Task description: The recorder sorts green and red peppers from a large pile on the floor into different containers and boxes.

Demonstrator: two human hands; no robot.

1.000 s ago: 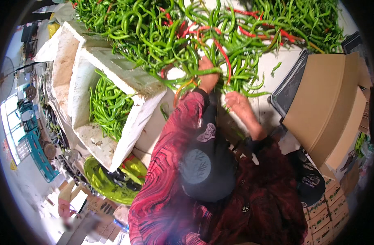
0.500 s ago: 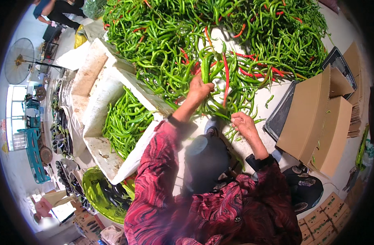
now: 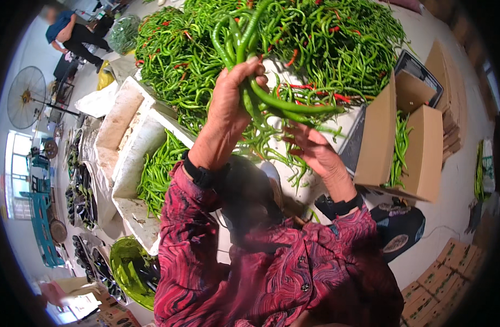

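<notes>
My left hand (image 3: 228, 98) is closed around a bunch of long green chili peppers (image 3: 236, 41), raised in front of the pile. Some of them stick up past the thumb, while others curve out to the right. My right hand (image 3: 318, 155) is below and to the right of the bunch, fingers spread and apart. Loose peppers lie near its fingertips; whether it touches any I cannot tell. Ahead spreads a big heap of green chili peppers (image 3: 337, 52) with some red ones mixed in.
At left, a white foam box (image 3: 133, 185) holds green peppers. An open cardboard box (image 3: 375, 136) with peppers inside stands at right, by a black crate (image 3: 419, 76). A green basin (image 3: 127, 278) with eggplants is lower left. Another person (image 3: 70, 32) stands far left.
My left hand has come up and closer with the bunch of peppers. The right hand has shifted up and left, its fingers spreading. More peppers inside the cardboard box now show.
</notes>
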